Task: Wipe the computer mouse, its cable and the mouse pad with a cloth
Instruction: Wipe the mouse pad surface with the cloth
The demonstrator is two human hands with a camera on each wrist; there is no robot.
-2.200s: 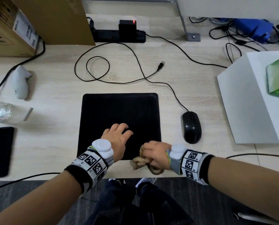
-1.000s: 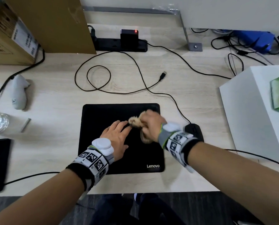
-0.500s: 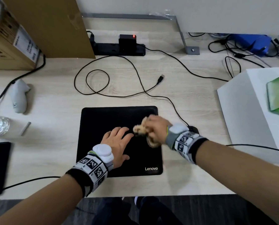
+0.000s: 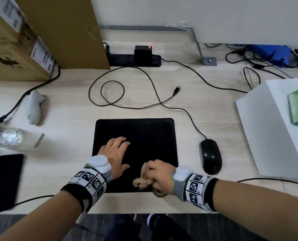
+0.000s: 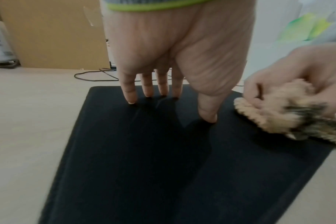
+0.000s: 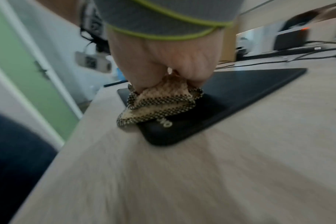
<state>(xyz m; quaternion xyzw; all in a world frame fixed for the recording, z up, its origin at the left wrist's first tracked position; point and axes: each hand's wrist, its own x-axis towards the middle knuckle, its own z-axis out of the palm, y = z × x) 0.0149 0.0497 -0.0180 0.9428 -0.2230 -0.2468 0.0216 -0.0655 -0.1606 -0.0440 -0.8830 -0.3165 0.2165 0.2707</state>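
On the pale wood counter [image 4: 71, 108], the left hand [image 4: 116, 154] lies flat, fingers straight, on the black mouse pad [image 4: 150, 136]; the right hand [image 4: 159, 177] grips a tan cloth [image 4: 141, 183] at the pad's near edge; the mouse [image 4: 210, 156] sits right of the pad.

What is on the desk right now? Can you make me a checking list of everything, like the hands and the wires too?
Surface: light wood desk, bare between the items.
Job's things: black mouse pad lies flat; black mouse sits on the desk to its right; beige cloth is on the pad's near right corner.
Clutter: phone, glass, white controller, cardboard boxes, white box.
Grippers: left hand presses flat on the pad; right hand grips the cloth.
Cables: mouse cable looped behind the pad, its USB plug lying loose.
Surroundings: power strip by the wall.
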